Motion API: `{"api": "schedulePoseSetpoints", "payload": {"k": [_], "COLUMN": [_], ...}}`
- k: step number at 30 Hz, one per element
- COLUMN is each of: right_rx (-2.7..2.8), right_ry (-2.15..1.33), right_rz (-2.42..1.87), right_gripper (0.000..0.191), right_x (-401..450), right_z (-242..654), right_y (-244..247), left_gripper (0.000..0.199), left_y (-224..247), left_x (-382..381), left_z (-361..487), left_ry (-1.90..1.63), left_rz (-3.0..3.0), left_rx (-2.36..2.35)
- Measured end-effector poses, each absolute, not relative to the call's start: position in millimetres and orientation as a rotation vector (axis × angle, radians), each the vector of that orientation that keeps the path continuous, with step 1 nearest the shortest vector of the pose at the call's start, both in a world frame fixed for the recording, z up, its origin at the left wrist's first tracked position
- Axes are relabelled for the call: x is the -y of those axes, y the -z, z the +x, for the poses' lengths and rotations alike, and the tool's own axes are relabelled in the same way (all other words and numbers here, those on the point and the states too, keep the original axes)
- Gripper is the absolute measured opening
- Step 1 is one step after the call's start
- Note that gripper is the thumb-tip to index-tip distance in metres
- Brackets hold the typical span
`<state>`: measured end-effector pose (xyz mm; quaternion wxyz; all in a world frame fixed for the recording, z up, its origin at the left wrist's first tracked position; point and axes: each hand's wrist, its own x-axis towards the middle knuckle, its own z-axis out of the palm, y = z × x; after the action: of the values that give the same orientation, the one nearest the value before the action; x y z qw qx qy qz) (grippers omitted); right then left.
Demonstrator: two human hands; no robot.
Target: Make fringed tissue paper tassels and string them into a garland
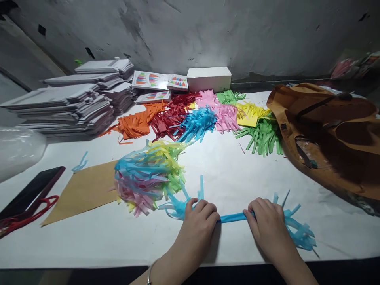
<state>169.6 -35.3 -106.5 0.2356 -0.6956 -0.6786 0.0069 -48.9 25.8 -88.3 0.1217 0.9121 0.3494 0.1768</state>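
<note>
A blue paper tassel strip (233, 217) lies near the front edge of the white table, its middle rolled narrow and its two ends fringed. My left hand (200, 219) is closed over the strip near the left fringe. Over the part by the right fringe, my right hand (265, 221) has its fingers curled round the strip. A pile of blue, pink and yellow-green tassels (148, 170) rests left of my hands, partly on a brown paper sheet (86, 188).
Orange tassels (135, 124), red, blue, pink, yellow and green bundles line the back. Stacked white packages (65, 105) stand back left, a white box (209, 79) by the wall. A phone (32, 190) lies left; a brown bag (326, 134) sits right.
</note>
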Motion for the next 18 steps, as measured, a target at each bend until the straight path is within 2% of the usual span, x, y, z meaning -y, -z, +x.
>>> {"api": "schedulePoseSetpoints", "payload": {"k": [4, 9, 12, 18], "right_rx": [1.792, 2.04, 2.097, 2.103], "right_ry": [0.116, 0.057, 0.088, 0.07], "right_rz": [-1.808, -1.443, -1.447, -1.46], "right_gripper": [0.018, 0.019, 0.025, 0.026], "right_x": [37.5, 36.9, 33.4, 37.0], "right_z": [158.2, 135.9, 127.8, 134.9], "right_y": [97.4, 98.5, 103.7, 104.1], "left_gripper": [0.019, 0.015, 0.012, 0.021], "left_y": [86.6, 87.7, 86.9, 88.7], "left_x": [-25.3, -34.4, -37.6, -31.8], "left_z": [-48.0, -42.2, -42.4, -49.9], "left_ry": [-0.531, -0.553, -0.553, -0.592], "left_rz": [2.72, 2.782, 2.662, 2.596], "left_rx": [-0.952, -0.872, -0.889, -0.858]}}
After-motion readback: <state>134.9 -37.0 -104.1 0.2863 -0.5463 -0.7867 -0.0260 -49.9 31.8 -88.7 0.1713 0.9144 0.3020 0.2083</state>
